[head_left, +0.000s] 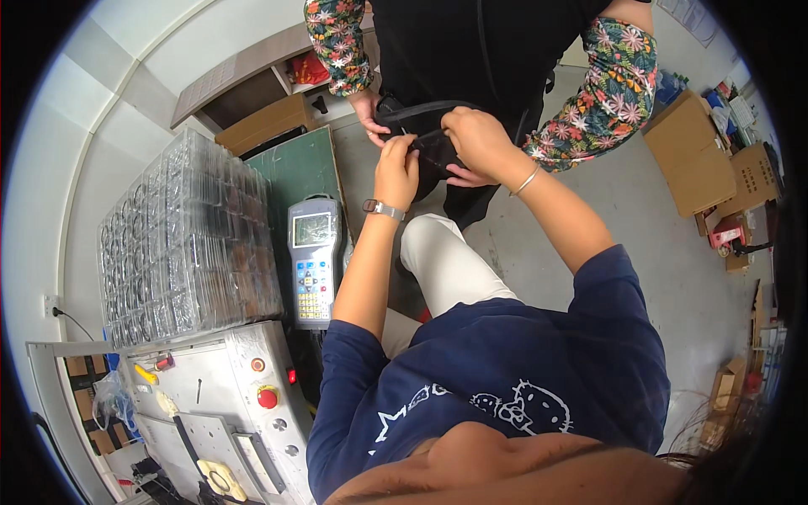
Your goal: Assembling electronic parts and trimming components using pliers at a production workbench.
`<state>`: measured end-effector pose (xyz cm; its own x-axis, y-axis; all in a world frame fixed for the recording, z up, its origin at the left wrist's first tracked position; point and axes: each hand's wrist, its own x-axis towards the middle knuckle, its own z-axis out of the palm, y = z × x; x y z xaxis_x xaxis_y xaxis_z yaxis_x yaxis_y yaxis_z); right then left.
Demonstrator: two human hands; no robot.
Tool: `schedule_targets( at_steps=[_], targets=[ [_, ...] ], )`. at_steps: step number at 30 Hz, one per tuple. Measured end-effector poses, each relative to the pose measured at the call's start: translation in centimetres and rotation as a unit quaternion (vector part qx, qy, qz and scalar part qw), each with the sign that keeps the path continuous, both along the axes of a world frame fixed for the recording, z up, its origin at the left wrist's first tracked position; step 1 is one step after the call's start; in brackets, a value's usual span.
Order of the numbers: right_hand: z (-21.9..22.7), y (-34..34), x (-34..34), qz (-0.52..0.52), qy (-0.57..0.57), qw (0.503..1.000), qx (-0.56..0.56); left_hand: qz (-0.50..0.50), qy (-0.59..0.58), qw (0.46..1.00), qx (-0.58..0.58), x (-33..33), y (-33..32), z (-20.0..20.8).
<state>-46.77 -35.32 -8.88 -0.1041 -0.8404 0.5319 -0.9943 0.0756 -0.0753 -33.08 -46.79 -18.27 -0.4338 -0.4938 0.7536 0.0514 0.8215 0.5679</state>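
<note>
My left hand (396,172), with a silver watch at its wrist, pinches the near left edge of a black strapped item (436,151) that looks like soft fabric. On its right side, my right hand (478,139) has its fingers closed on the same item near the upper edge. Its exact kind I cannot make out against the dark clothing behind. A co-worker in black with floral sleeves stands opposite; that person's hand (368,114) is at the item's left, and their other hand (468,176) is partly hidden beneath my right hand.
On my left, a handheld controller (313,261) with screen and keypad lies by a stack of clear plastic trays (189,240). Below them stands a machine with a red stop button (268,397). Cardboard boxes (692,156) stand at the right; a wooden cabinet (244,71) is at the back left.
</note>
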Motion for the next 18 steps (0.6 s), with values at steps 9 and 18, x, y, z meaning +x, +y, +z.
schedule_targets(
  at_steps=[9,18],
  targets=[
    [2.6,0.4,0.7,0.131,-0.097,0.977,0.140,0.074,-0.031,0.980,-0.181,1.3,2.4,2.4],
    [2.4,-1.5,1.3,-0.033,0.197,0.926,0.320,-0.152,-0.084,0.961,-0.217,1.6,1.5,1.4]
  ],
)
